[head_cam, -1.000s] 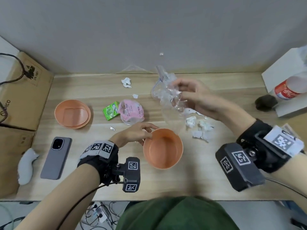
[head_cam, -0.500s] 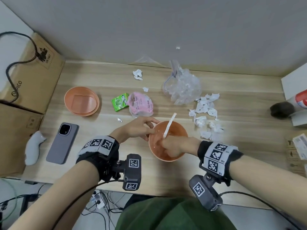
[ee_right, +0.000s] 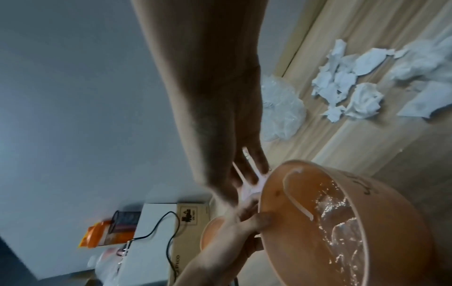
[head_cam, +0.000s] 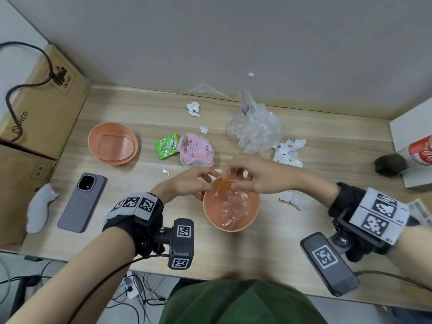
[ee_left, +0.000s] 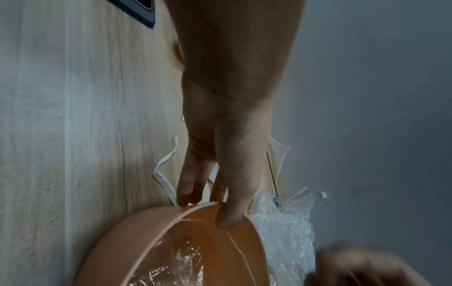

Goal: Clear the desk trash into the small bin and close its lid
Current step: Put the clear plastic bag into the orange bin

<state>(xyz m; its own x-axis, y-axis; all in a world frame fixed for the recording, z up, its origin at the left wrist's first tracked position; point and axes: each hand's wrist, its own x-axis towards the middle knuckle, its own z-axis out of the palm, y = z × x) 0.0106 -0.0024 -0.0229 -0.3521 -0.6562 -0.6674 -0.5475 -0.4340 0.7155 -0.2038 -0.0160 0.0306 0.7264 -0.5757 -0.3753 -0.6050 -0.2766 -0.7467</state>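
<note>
The small orange bin (head_cam: 250, 213) stands at the desk's front middle with crumpled clear plastic (head_cam: 230, 204) and a white strip (ee_right: 296, 193) inside. My left hand (head_cam: 205, 183) pinches its near-left rim, thumb inside and fingers outside (ee_left: 186, 195). My right hand (head_cam: 233, 174) hovers over the far rim with fingers spread and nothing in it. The bin's orange lid (head_cam: 112, 143) lies upside down at the left. Trash on the desk: a clear zip bag (head_cam: 256, 129), torn paper scraps (head_cam: 289, 150), more scraps (head_cam: 292, 197), a paper wad (head_cam: 194, 108) and a foil bit (head_cam: 166, 171).
A pink tissue pack (head_cam: 196, 150) and a green gum box (head_cam: 167, 146) lie behind the bin. A grey phone (head_cam: 81, 202) and a white controller (head_cam: 38, 206) sit front left beside cardboard boxes (head_cam: 42, 94). A cola bottle (head_cam: 420, 150) lies at the right.
My right hand set the clear bag down on the desk, went into the bin with a white strip, and has now lifted to the far rim. The left hand kept hold of the rim.
</note>
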